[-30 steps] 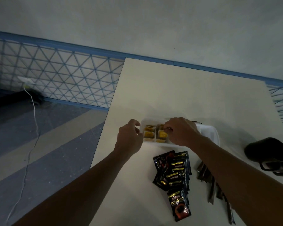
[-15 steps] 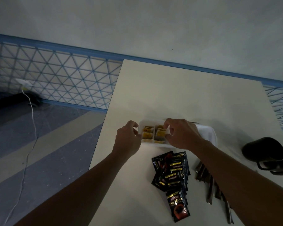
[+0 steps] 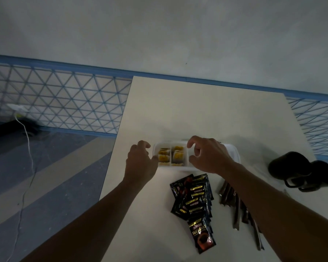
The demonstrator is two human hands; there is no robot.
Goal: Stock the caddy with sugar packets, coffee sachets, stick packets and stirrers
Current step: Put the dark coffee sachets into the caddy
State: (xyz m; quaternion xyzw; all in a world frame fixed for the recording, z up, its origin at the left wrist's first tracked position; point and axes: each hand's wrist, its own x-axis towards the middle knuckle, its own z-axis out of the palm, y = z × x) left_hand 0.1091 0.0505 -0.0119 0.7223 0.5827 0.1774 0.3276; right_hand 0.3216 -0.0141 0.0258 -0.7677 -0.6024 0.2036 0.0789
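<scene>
A white compartmented caddy (image 3: 233,150) lies on the cream table (image 3: 197,110). Yellow sugar packets (image 3: 177,155) fill its two left compartments. My left hand (image 3: 140,165) holds the caddy's left end, thumb against the wall and fingers curled at the far corner. My right hand (image 3: 208,156) hovers over the caddy's middle with finger and thumb curved apart and nothing between them; it hides the compartments beneath. Black coffee sachets (image 3: 194,199) are piled in front of the caddy. Dark stick packets (image 3: 235,205) lie to their right, partly under my right forearm.
A black mug (image 3: 292,167) lies on its side at the table's right edge. The table's left edge drops to the floor, where a white cable (image 3: 27,148) runs from a wall socket. A wall with a blue lattice stands behind the table.
My right hand has lifted off the sugar packets and spread its finger and thumb. The left hand has stayed at the caddy's left end.
</scene>
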